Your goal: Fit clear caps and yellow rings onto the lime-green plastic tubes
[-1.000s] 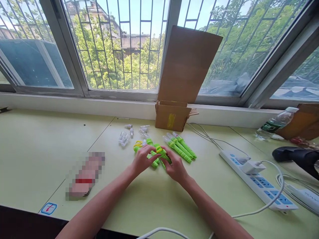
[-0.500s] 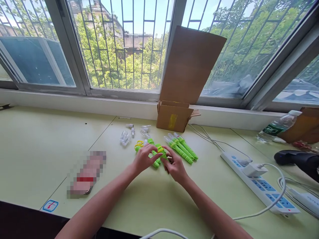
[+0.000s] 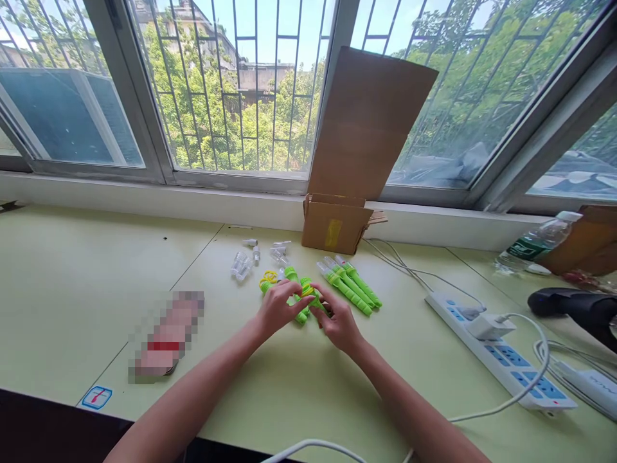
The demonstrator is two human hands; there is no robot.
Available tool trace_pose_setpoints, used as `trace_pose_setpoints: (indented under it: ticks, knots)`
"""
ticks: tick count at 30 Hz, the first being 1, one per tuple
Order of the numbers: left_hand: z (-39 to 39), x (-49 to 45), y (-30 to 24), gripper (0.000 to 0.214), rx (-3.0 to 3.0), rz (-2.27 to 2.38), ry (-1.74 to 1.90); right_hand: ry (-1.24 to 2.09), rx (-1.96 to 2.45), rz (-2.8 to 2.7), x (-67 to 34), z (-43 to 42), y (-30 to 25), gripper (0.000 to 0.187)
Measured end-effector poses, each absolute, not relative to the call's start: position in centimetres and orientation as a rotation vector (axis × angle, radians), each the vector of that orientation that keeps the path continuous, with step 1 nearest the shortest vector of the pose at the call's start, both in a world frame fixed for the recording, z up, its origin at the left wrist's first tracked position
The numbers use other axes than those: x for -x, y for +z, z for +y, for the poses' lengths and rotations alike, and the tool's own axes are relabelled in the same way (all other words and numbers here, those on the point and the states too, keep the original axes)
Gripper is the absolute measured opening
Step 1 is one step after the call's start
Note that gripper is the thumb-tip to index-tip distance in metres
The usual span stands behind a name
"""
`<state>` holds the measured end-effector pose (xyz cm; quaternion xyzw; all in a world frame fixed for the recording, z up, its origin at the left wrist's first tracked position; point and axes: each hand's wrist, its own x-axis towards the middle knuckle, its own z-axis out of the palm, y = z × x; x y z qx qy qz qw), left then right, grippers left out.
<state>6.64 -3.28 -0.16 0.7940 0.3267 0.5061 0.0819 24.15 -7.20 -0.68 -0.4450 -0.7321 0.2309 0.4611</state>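
Assembly seems under way: left hand and right hand are both pinching one green tube, needing steady alignment.

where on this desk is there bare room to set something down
The far-left tabletop, between the window sill and the blurred item, is bare; so is the near strip between the right hand and the power strip. Crowded past the left hand: clear caps, green tubes, box; cables at right.
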Motion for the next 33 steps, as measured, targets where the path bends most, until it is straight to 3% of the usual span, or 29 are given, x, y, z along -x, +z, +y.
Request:
trace_pose_setpoints:
  ticks: [15,33]
  knots:
    - [-3.3,-7.0,0.1,0.036,-2.261,0.986,1.597,1.071,1.001,-1.538,-23.5,-7.6,-0.4,0.052]
    - [-3.3,-6.9,-0.3,0.021,-2.043,0.805,1.591,1.410,0.924,-1.318,-23.0,-8.2,1.2,0.062]
